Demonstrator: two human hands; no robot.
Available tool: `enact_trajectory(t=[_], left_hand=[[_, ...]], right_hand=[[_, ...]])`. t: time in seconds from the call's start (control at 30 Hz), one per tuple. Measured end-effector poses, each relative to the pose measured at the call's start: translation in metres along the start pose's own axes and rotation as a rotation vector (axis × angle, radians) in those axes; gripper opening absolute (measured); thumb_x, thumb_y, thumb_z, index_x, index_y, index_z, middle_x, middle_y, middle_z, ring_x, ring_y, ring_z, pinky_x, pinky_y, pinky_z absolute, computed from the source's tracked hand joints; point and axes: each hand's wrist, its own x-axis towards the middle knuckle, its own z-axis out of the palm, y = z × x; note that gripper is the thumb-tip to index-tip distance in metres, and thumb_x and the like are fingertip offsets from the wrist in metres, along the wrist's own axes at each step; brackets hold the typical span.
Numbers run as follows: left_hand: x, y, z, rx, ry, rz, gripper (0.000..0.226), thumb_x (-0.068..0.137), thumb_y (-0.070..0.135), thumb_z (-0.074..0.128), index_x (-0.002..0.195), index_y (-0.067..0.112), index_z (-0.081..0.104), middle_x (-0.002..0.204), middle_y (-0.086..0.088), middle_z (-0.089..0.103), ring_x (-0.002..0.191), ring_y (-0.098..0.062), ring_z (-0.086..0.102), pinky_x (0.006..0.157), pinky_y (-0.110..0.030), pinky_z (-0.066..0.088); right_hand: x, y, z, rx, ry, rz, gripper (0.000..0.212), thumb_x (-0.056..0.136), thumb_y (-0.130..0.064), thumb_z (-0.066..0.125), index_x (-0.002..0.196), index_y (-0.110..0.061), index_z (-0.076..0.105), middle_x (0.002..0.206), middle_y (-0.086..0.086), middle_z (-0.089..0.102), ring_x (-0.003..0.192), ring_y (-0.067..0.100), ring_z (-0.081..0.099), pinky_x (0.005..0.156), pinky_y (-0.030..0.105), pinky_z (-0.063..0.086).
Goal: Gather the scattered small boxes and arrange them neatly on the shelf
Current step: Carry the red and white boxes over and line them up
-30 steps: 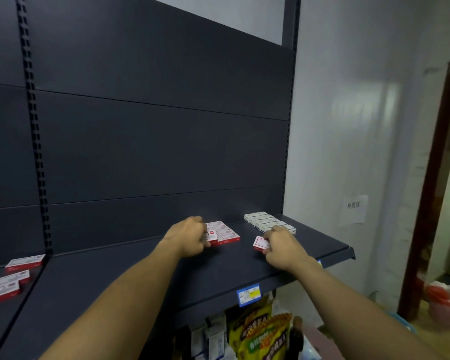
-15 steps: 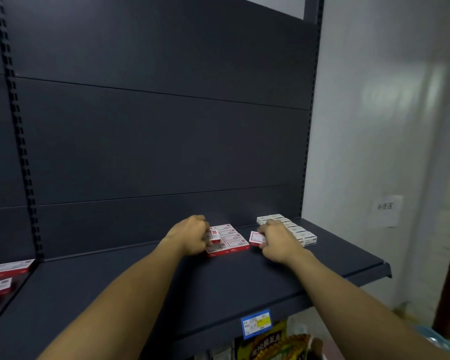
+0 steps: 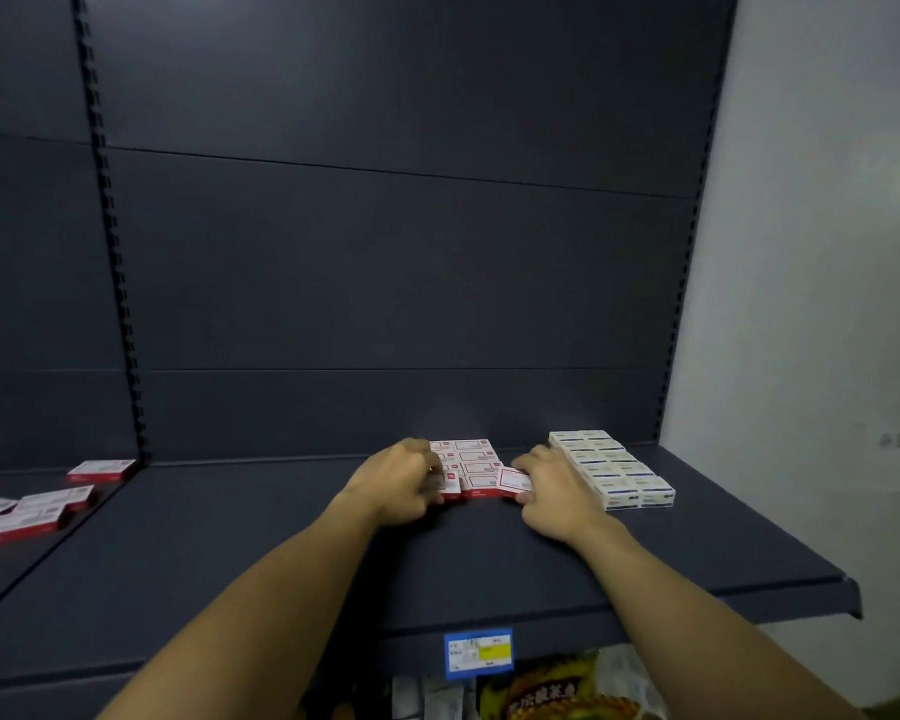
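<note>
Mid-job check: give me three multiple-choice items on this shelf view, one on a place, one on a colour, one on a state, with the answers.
1. Where does the block of white small boxes with dark print sit relative to the red-and-white small boxes?
A. To their right
B. To their left
C. Stacked on top of them

2. What colour is the frame of the price tag on the front edge of the dark grey metal shelf?
A. Green
B. Blue
C. Orange

3. What is the right hand doing?
A. Hanging clear of the shelf
B. Gripping the price tag
C. Holding a single red-bordered box beside the red-and-white group

Answers: 1 A, the white block lies nearer the wall on the right. 2 B, a blue border surrounds the tag. 3 C, its fingers curl round that box at the group's right edge, while the left hand grips the left side.
</note>
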Motion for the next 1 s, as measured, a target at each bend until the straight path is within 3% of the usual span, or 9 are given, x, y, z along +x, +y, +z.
enact_trajectory(t=[0.23,0.37,0.77,1.0], left_hand=[[-0.016,0.024,0.032,0.037,0.129,-0.03,0.029,0.094,0.037,0.06,0.116,0.02,0.065,0.115,0.004,0.06,0.106,-0.02,0.054,0.092,-0.031,0.043],[-0.017,0.026,0.039,0.017,0.189,-0.069,0.036,0.095,0.038,0.063,0.124,0.017,0.064,0.118,0.003,0.06,0.107,-0.021,0.054,0.096,-0.032,0.041],[-0.012,0.019,0.05,-0.024,0.2,-0.019,0.041,0.095,0.043,0.063,0.127,0.018,0.065,0.121,0.005,0.061,0.107,-0.017,0.053,0.097,-0.034,0.043],[-0.015,0.021,0.049,0.033,0.2,-0.047,0.043,0.096,0.051,0.056,0.131,0.028,0.065,0.119,0.009,0.053,0.108,-0.015,0.045,0.098,-0.032,0.04]], right_hand=[[-0.007,0.012,0.02,0.068,0.063,-0.151,0.051,0.084,-0.011,0.067,0.134,-0.015,0.057,0.12,-0.002,0.052,0.114,0.019,0.045,0.101,0.03,0.041],[-0.004,0.016,0.028,0.092,0.078,-0.174,0.052,0.082,-0.01,0.067,0.132,-0.013,0.057,0.12,-0.002,0.052,0.113,0.02,0.045,0.101,0.03,0.041],[0.003,0.021,0.043,0.151,0.109,-0.216,0.053,0.08,-0.008,0.069,0.133,-0.015,0.058,0.117,-0.006,0.051,0.112,0.016,0.044,0.101,0.028,0.041],[-0.001,0.019,0.04,0.165,0.106,-0.218,0.051,0.081,-0.01,0.069,0.131,-0.016,0.059,0.116,-0.007,0.051,0.112,0.015,0.045,0.1,0.028,0.043]])
